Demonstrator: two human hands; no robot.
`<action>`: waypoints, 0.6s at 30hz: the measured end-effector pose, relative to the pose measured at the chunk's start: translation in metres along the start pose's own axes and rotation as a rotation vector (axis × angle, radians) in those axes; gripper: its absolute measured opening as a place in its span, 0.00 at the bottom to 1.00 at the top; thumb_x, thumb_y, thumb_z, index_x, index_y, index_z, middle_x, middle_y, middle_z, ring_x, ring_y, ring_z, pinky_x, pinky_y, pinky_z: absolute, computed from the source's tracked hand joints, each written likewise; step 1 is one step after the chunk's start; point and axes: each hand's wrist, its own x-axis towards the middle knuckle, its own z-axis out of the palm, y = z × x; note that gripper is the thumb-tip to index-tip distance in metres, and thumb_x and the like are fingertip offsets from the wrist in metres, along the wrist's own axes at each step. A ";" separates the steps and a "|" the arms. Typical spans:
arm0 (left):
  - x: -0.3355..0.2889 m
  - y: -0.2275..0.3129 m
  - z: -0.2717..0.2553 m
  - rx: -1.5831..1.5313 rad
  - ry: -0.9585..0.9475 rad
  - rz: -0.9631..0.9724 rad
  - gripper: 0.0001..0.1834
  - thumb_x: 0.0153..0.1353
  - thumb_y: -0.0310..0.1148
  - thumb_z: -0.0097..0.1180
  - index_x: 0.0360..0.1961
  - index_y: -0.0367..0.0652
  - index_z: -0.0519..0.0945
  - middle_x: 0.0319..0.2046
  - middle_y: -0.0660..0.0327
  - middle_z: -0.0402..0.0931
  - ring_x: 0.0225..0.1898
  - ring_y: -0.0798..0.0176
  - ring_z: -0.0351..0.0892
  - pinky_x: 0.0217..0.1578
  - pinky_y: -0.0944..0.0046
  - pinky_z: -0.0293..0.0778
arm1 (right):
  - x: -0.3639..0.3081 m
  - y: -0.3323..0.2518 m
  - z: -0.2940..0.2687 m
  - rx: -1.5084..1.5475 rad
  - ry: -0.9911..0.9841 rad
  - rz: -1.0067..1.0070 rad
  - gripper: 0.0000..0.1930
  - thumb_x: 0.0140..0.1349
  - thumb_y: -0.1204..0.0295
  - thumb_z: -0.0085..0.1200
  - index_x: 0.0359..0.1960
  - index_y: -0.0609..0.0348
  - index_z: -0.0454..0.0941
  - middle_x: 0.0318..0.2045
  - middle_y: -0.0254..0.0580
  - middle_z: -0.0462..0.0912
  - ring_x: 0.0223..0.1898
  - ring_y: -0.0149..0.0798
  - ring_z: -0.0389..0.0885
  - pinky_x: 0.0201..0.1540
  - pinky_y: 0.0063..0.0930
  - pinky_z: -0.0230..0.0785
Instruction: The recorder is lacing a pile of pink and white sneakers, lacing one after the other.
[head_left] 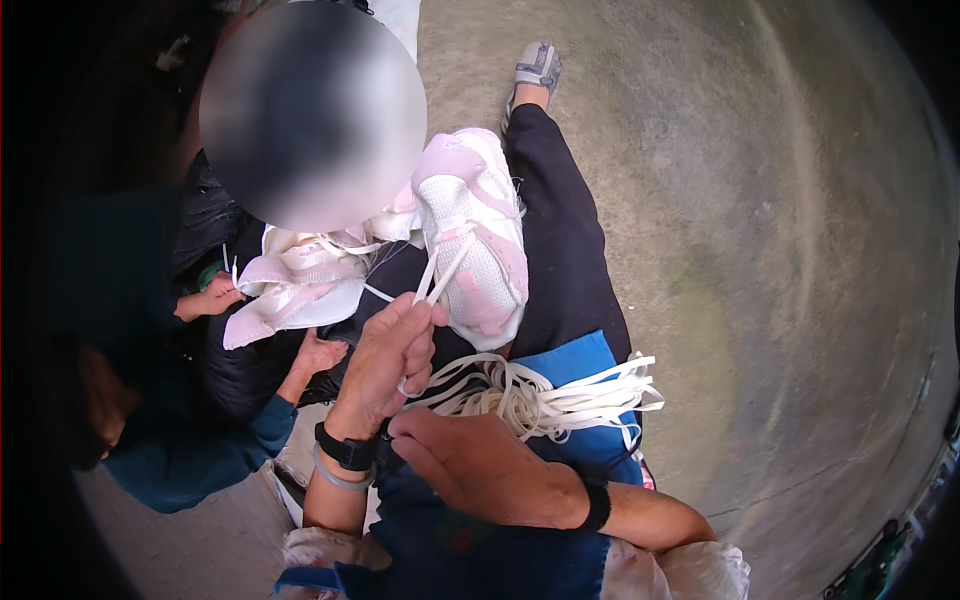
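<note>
A pink and white shoe (pixel 472 235) lies on the person's lap, on the dark trouser leg (pixel 570 240), with its toe end pointing toward the near side. Two flat white lace ends (pixel 440 272) come out of its front and run down to the left hand (pixel 392 362). This hand is closed around the lace ends, with the fingers curled and the thumb pressing on them just below the shoe. On its wrist there is a black watch (pixel 345 448) and a pale band beside it.

Just near of the shoe, a bundle of white laces (pixel 545 395) lies across a blue apron (pixel 585 360), spreading to the right. The right hand (pixel 470 462) rests on the near end of this bundle, palm down, fingers bent; I cannot tell if it really grips the laces or only presses on them. A black band sits on its wrist.

To the left of the shoe, a second pink and white shoe (pixel 295 285) lies on the lap of another person in a teal sleeve (pixel 200 455). This person's hands (pixel 212 298) are at that shoe, one at its left end, one under it. Far away, the person's foot in a grey shoe (pixel 537 68) stands on the concrete floor (pixel 760 220).
</note>
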 end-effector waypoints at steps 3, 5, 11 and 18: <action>-0.001 0.000 0.007 0.063 0.038 -0.024 0.13 0.71 0.39 0.44 0.39 0.40 0.73 0.15 0.72 0.56 0.13 0.78 0.52 0.13 0.74 0.57 | 0.004 -0.001 -0.001 0.073 -0.008 0.051 0.12 0.67 0.66 0.48 0.47 0.59 0.68 0.30 0.54 0.79 0.34 0.60 0.78 0.33 0.46 0.70; -0.001 -0.003 0.007 0.128 0.073 -0.010 0.14 0.71 0.39 0.43 0.40 0.38 0.74 0.16 0.69 0.62 0.13 0.75 0.59 0.17 0.70 0.70 | 0.005 -0.002 -0.001 0.065 0.017 0.001 0.12 0.66 0.66 0.49 0.46 0.59 0.68 0.30 0.54 0.79 0.33 0.60 0.78 0.32 0.46 0.69; -0.005 -0.012 0.010 0.111 -0.015 0.045 0.14 0.72 0.37 0.40 0.43 0.37 0.73 0.18 0.65 0.66 0.14 0.73 0.64 0.19 0.68 0.75 | 0.008 -0.011 0.014 0.243 -0.123 -0.309 0.10 0.66 0.70 0.47 0.45 0.59 0.69 0.29 0.54 0.77 0.33 0.59 0.78 0.31 0.44 0.69; -0.008 -0.018 0.042 0.191 -0.043 0.066 0.12 0.70 0.33 0.40 0.43 0.36 0.73 0.20 0.66 0.65 0.15 0.75 0.62 0.16 0.71 0.70 | -0.005 -0.004 -0.013 -0.001 -0.095 -0.396 0.15 0.63 0.73 0.50 0.52 0.61 0.70 0.33 0.51 0.80 0.35 0.51 0.81 0.36 0.35 0.73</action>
